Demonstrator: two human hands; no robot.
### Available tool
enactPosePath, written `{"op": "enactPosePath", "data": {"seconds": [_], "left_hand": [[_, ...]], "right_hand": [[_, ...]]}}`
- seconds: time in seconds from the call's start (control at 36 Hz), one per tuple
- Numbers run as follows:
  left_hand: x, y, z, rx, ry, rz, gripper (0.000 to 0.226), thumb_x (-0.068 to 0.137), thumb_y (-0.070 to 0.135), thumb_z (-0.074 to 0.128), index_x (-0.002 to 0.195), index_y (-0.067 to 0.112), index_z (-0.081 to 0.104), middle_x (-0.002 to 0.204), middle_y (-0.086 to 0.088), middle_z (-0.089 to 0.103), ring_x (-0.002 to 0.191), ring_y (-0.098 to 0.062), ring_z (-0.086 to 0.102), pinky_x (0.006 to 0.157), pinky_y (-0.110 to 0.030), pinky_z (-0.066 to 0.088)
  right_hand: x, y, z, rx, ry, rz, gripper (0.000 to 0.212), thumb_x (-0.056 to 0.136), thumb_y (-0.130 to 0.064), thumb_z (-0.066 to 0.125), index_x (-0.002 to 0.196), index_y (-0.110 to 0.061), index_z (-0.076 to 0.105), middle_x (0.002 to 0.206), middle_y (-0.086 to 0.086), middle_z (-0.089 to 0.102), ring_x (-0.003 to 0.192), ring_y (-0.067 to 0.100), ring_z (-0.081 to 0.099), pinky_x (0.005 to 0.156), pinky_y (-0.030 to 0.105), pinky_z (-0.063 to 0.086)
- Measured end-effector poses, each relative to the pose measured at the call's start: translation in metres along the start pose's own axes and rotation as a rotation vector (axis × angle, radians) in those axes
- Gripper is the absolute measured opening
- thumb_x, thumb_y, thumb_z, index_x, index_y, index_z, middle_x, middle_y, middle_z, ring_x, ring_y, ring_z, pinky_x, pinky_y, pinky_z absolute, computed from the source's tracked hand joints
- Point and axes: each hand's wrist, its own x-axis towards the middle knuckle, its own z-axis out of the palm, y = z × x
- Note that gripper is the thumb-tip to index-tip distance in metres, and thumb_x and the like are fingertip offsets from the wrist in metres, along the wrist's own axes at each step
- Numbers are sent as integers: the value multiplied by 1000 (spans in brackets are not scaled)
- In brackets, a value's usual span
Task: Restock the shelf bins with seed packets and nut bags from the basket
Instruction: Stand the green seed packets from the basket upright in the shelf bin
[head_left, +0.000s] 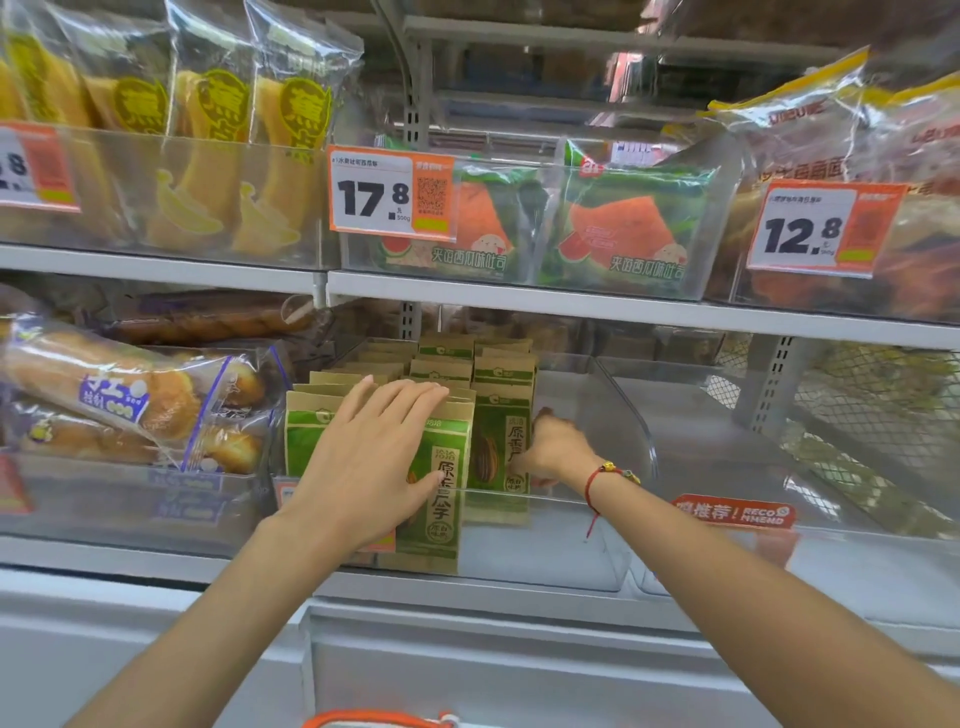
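Basket rim (379, 719) below; bread bags (130, 400) flank seed packets (447, 467).

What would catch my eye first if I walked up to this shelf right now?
Probably the two bare arms reaching into the clear bin on the lower shelf: the left hand lies flat on the front green-and-brown seed packets, while the right hand grips the side of the right-hand row. Above them, the bold orange price tag reading 17.8 stands out before the watermelon toast packs.

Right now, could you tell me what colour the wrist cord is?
Red, with small beads, on the right wrist cord; head view.
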Motion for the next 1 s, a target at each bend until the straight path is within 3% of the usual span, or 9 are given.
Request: {"op": "enactPosePath", "data": {"seconds": [0.11,0.22,0.33,0.44,0.5,0.58,0.69,0.83,1.0], "left_hand": [[-2,3,-3,3,63,13,72,74,45,73,136,19,46,135,2,53,127,-18,47,112,-39,24],[-8,17,-14,-76,197,40,52,76,31,73,124,20,56,121,3,60,114,-18,53,102,-32,35],[-32,44,-22,-169,220,-19,38,82,29,65,118,22,57,112,7,62,102,-15,56,87,-31,44],[-81,68,-18,-295,204,-186,27,82,32,58,107,25,62,98,15,61,87,-9,58,67,-24,45],[-107,76,-13,-356,131,-326,20,84,32,60,104,31,61,95,22,58,88,-6,58,64,-23,42],[-143,82,0,-441,-138,-537,20,88,34,61,104,42,55,97,25,56,88,0,53,67,-23,38],[-188,85,17,-419,-471,-640,24,91,38,56,114,40,55,109,23,59,104,-5,58,82,-27,45],[-253,85,45,-356,-686,-730,37,91,33,56,128,34,50,135,10,51,123,-12,49,93,-28,41],[-312,95,76,-321,-801,-657,65,88,31,57,146,30,27,153,5,26,136,-18,32,106,-33,34]], "right_hand": [[-17,-2,-11,-44,52,-44,33,88,-34,64,106,-15,44,104,4,57,94,25,63,76,34,55],[-46,4,-26,33,132,-233,42,88,-29,65,125,-18,50,117,1,61,101,19,60,86,36,52],[-89,21,-33,91,200,-503,26,88,-25,66,112,-28,58,102,-11,64,89,5,61,81,32,55],[-130,35,-34,-19,-13,-659,18,89,-30,64,107,-28,63,95,-15,63,83,0,59,75,23,53],[-141,41,-26,-114,-215,-659,20,89,-37,62,106,-28,64,95,-14,65,82,0,60,74,22,52],[-149,51,-1,-294,-415,-621,30,89,-42,61,113,-25,62,101,-7,66,81,5,56,77,26,48],[-158,71,49,-329,-650,-538,34,90,-40,62,119,-22,59,104,-6,65,83,10,54,79,25,44],[-172,102,104,-236,-764,-408,34,91,-36,60,121,-22,60,114,-1,63,105,16,58,93,28,45],[-186,133,143,-218,-820,-325,40,89,-32,64,126,-21,55,114,-2,58,93,7,49,82,21,39]]}}
